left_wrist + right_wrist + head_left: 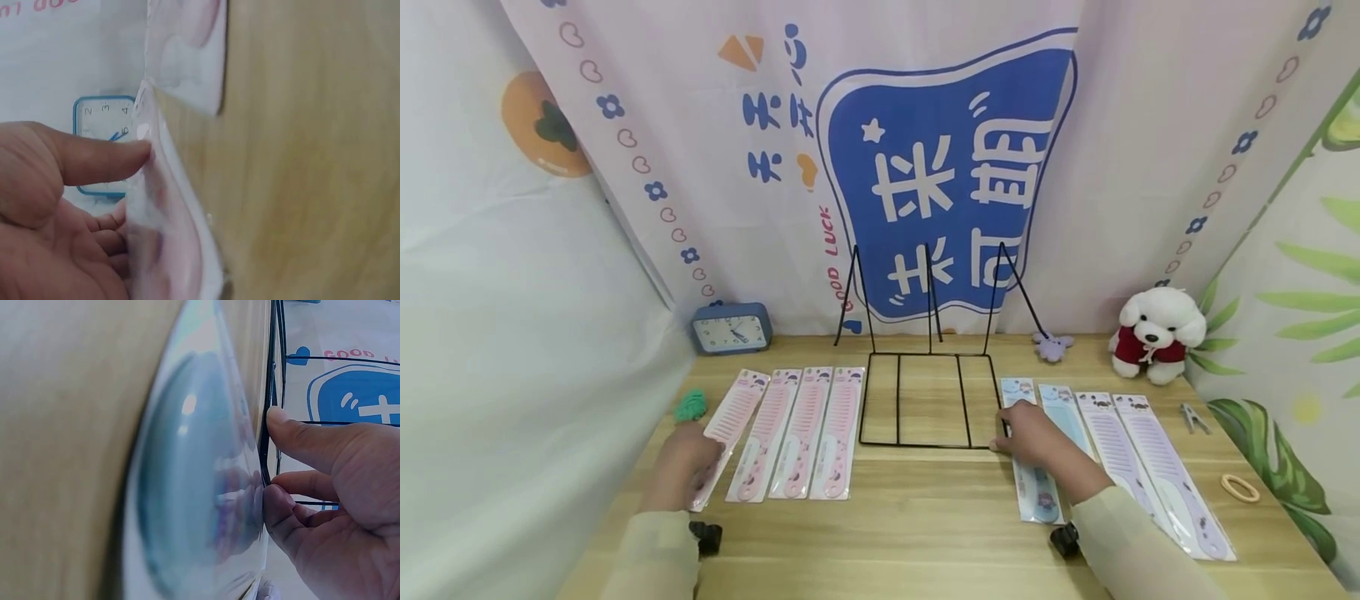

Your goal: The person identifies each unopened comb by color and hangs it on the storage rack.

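My left hand (691, 458) grips the lower part of the leftmost pink comb (737, 410), flat in its clear package. In the left wrist view the thumb presses one edge of that package, with the fingers at its side. Several more packaged pink combs (769, 433) lie beside it. My right hand (1030, 433) is at the near right corner of a black wire rack (898, 400), where thumb and forefinger pinch the wire. A packaged blue comb (1036, 492) lies partly under this hand; in the right wrist view it fills the middle.
Another blue comb (1066, 417) and two purple combs (1123, 450) lie to the right. A blue clock (732, 328), green hair tie (691, 405), purple trinket (1052, 347), white plush dog (1157, 333), grey clip (1195, 418) and beige ring (1240, 488) stand or lie around.
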Motion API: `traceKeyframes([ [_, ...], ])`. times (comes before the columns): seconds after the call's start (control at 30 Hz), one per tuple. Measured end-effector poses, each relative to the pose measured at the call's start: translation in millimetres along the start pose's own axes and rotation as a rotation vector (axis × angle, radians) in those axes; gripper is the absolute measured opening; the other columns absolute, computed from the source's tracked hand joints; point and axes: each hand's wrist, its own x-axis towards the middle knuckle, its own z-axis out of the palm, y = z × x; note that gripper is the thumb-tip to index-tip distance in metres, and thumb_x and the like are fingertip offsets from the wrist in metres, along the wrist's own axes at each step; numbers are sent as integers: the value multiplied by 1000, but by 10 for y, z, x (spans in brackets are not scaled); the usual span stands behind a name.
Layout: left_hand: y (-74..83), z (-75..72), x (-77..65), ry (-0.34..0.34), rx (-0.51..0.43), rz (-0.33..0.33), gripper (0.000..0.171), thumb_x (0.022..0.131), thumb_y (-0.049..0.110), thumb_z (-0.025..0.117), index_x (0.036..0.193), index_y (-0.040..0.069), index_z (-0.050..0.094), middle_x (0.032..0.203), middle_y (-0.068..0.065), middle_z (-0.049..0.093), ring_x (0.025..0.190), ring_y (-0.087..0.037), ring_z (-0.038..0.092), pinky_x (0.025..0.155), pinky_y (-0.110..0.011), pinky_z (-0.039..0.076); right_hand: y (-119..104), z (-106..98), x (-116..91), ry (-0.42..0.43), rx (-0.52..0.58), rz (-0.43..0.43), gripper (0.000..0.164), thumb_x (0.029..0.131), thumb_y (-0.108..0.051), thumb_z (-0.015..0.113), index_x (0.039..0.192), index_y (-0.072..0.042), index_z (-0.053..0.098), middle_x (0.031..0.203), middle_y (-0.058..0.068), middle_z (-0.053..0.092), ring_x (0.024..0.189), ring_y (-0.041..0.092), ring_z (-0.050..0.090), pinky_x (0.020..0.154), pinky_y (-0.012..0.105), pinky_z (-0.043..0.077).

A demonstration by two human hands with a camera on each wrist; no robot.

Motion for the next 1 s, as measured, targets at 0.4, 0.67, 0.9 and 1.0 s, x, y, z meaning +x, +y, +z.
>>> traceKeyframes([
  [0.4, -63, -211, 26, 17, -60, 99, 64, 109, 14, 48, 168, 0, 27, 159, -41, 41, 142, -60, 46, 113, -72, 44, -25, -4, -5, -5, 11, 16, 59, 97, -25, 86, 141, 9, 67, 134, 33, 67, 128, 47, 65, 108, 60, 56],
  [0.67, 276, -222, -280, -5, -285, 361, 50, 114, 11, 46, 163, 9, 35, 153, -29, 59, 112, -27, 69, 86, -34, 58, -37, -17, -9, 2, 5, 10, 56, 96, -25, 87, 138, 7, 70, 130, 30, 69, 125, 44, 67, 106, 59, 57],
  [0.9, 442, -102, -464, -78, -474, 694, 35, 111, -2, 51, 146, -1, 50, 132, -9, 67, 111, -5, 66, 91, -22, 60, -38, -30, -28, 5, 1, 3, 53, 96, -24, 87, 136, 7, 71, 128, 29, 70, 123, 43, 68, 105, 58, 58],
  [1.0, 437, -76, -496, -101, -482, 814, 26, 111, -2, 54, 137, -2, 54, 120, 5, 69, 106, -6, 68, 87, -24, 62, -30, -9, -14, 6, -1, -14, 52, 95, -24, 87, 134, 7, 71, 126, 28, 71, 120, 41, 68, 102, 58, 59],
])
